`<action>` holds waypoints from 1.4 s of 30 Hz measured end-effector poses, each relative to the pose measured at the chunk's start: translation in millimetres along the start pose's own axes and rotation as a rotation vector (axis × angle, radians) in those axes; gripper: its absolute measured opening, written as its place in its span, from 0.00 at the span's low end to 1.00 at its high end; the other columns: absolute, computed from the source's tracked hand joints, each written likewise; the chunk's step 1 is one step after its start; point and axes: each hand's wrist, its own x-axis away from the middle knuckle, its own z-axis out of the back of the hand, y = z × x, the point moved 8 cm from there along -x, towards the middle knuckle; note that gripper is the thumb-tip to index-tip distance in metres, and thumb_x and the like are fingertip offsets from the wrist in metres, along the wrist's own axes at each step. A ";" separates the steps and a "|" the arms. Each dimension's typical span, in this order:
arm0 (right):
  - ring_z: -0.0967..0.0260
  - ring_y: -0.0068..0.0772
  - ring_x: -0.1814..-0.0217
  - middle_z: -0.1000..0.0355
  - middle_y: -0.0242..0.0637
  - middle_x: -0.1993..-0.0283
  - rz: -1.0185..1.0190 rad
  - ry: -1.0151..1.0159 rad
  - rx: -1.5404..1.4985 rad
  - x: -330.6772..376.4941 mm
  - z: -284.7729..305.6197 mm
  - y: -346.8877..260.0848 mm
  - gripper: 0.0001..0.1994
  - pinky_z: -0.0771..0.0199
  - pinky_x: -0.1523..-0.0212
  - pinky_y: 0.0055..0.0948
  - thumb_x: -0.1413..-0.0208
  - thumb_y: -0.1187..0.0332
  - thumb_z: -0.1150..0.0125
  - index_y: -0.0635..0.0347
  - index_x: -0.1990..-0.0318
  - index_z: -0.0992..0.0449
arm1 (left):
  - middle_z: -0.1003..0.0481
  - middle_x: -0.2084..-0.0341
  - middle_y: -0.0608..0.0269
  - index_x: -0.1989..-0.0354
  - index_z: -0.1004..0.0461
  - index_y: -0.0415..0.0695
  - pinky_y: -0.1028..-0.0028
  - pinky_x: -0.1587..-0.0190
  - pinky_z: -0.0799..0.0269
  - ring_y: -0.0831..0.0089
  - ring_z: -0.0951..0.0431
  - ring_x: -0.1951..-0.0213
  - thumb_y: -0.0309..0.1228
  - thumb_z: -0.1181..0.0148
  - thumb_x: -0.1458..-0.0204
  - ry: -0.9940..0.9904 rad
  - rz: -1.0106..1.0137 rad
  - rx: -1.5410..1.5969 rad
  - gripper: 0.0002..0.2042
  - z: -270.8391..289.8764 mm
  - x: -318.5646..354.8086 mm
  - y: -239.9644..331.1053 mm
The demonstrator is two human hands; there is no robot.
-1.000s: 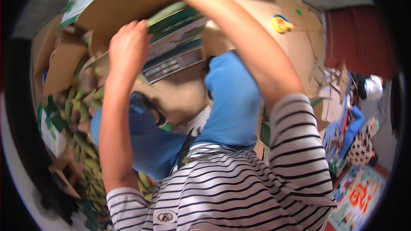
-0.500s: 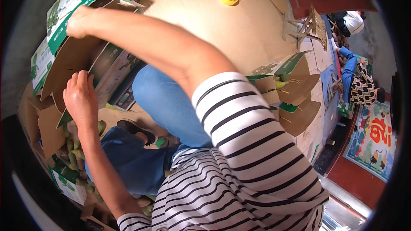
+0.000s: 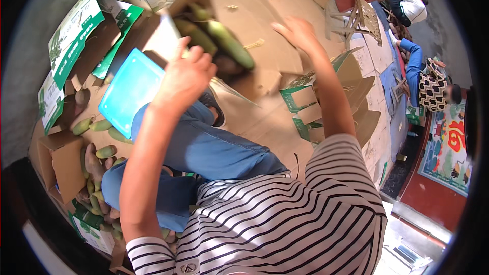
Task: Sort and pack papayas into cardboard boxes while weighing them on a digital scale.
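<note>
A cardboard box (image 3: 277, 66), blurred by motion, is tilted in front of me with its flaps spread. Inside lie several long green radishes (image 3: 230, 45). At the box's near left edge, my left hand (image 3: 187, 74) is closed with its fingers curled on the cardboard. My right hand (image 3: 301, 34) grips the opposite side by a wide flap; some of its fingertips are hard to make out. Left of the box, beside my knee, sits a bright blue flat square plate (image 3: 131, 94).
Loose green radishes (image 3: 94, 183) are heaped at left beside an open carton (image 3: 61, 158). More printed cartons (image 3: 76, 33) stand far left. An open carton (image 3: 305, 104) is right of my knee. A wooden stool (image 3: 364, 18) and two people (image 3: 433, 89) are farther right.
The box of radishes has moved right and away from the far left, uncovering the blue plate. Both hands have moved right with it. The yellow tape roll is now mostly hidden.
</note>
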 end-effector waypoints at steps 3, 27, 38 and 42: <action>0.29 0.51 0.58 0.25 0.48 0.64 -0.266 -0.134 0.126 71.1 -40.8 107.6 0.24 0.30 0.57 0.45 0.42 0.46 0.51 0.61 0.68 0.23 | 0.28 0.69 0.64 0.70 0.28 0.44 0.54 0.39 0.41 0.67 0.28 0.53 0.29 0.45 0.58 0.176 -0.049 0.128 0.06 27.6 -35.8 39.8; 0.27 0.46 0.68 0.25 0.45 0.71 -0.067 -0.118 -0.356 -90.1 -41.2 -10.6 0.13 0.28 0.63 0.37 0.42 0.61 0.48 0.63 0.66 0.25 | 0.27 0.63 0.55 0.63 0.26 0.42 0.52 0.44 0.39 0.58 0.30 0.52 0.38 0.35 0.55 -0.269 0.839 0.097 0.15 -16.3 161.9 -95.0; 0.29 0.48 0.55 0.26 0.44 0.60 0.600 0.023 -0.199 -244.8 -76.0 -304.8 0.13 0.29 0.56 0.44 0.45 0.59 0.48 0.58 0.63 0.24 | 0.27 0.66 0.56 0.65 0.26 0.42 0.54 0.46 0.37 0.58 0.28 0.55 0.43 0.35 0.56 -0.349 0.898 0.189 0.18 -10.1 189.4 -84.4; 0.26 0.23 0.65 0.24 0.33 0.63 0.034 -0.773 -1.128 -250.3 -171.9 -405.9 0.19 0.23 0.63 0.30 0.41 0.52 0.44 0.62 0.59 0.23 | 0.28 0.66 0.59 0.64 0.26 0.44 0.55 0.46 0.38 0.61 0.28 0.55 0.44 0.35 0.58 -0.342 0.881 0.166 0.18 -15.9 191.8 -81.5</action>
